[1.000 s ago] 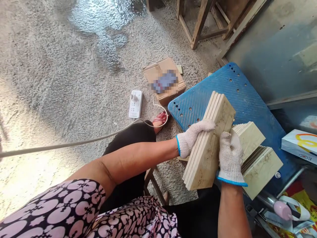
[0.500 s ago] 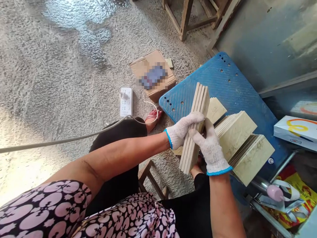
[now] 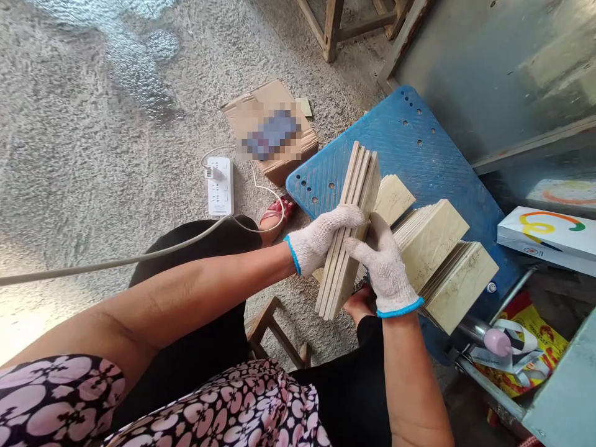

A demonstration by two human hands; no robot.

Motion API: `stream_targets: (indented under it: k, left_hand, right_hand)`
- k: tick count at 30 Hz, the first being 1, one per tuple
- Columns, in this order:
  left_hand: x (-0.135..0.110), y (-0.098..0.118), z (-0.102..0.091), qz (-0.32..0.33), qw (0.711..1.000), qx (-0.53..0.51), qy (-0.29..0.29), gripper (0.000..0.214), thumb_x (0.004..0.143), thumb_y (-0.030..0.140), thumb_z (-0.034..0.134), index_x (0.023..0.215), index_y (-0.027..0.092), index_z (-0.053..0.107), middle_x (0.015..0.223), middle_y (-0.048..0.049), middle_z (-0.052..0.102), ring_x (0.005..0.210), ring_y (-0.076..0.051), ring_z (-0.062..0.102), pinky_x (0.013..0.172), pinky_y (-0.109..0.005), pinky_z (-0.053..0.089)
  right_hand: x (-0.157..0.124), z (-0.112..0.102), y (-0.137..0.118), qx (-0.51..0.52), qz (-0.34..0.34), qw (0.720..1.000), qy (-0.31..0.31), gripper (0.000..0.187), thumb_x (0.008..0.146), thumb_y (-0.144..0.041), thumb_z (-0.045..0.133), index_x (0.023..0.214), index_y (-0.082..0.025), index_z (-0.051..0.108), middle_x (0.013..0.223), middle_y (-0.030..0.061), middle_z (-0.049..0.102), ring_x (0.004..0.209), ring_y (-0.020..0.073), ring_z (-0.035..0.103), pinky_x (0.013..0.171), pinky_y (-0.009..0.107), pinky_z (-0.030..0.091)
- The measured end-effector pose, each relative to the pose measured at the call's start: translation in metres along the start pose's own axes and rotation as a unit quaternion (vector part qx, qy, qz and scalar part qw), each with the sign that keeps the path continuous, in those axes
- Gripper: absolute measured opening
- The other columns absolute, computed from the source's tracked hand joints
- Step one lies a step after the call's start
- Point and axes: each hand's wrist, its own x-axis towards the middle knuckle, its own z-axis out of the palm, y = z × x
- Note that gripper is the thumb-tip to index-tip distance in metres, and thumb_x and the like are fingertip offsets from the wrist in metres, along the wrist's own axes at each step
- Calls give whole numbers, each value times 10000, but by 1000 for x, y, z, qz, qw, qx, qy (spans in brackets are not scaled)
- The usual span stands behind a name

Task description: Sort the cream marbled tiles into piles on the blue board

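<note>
Both my hands wear white knit gloves. My left hand (image 3: 321, 239) wraps its fingers over the top of a stack of several beige tiles (image 3: 347, 230) held on edge above my lap. My right hand (image 3: 384, 264) is closed on the same stack from the right side. Beside it, more beige tile stacks (image 3: 442, 261) lean on a blue perforated board (image 3: 419, 149). A single tile (image 3: 395, 197) lies flat on the board just behind the held stack.
A white power strip (image 3: 218, 186) with its grey cable and a cardboard box (image 3: 270, 133) lie on the concrete floor. A wooden stool frame (image 3: 279, 332) is below my arms. A white box (image 3: 549, 239) and a pink-handled tool (image 3: 488, 338) sit at right.
The tile stack has turned from showing its broad face to standing edge-on. My right hand shifted from the broad face to gripping its side. The view drifted right and forward.
</note>
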Motion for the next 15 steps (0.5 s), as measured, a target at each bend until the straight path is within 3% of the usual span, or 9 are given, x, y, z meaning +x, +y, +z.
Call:
stream_targets:
  k: [3,10,15]
  left_hand:
    - [-2,0,-3,20,999,-29,-9,199,616,287,657,726,197,518,636,35,546,553,-112,514,547,-241,462]
    - [-5,9,-7,-2,999,-47,-6,182,638,301,671,747,200,567,663,15,594,592,-143,543,622,-299,497]
    - [0,9,-17,64,997,-34,-6,166,644,303,698,717,197,592,667,18,626,608,-147,576,627,-292,512]
  right_hand:
    - [1,4,0,11,-3,1000,4,632,698,-468,853,1242,-262,605,1203,67,690,1130,281,645,1013,456,537]
    - [10,8,6,99,-17,995,-22,470,718,-444,833,1107,-274,631,1131,26,713,1049,245,675,946,411,566]
    - [10,5,-7,180,16,983,-28,419,705,-406,802,1067,-252,658,1109,36,732,1071,270,685,968,437,572]
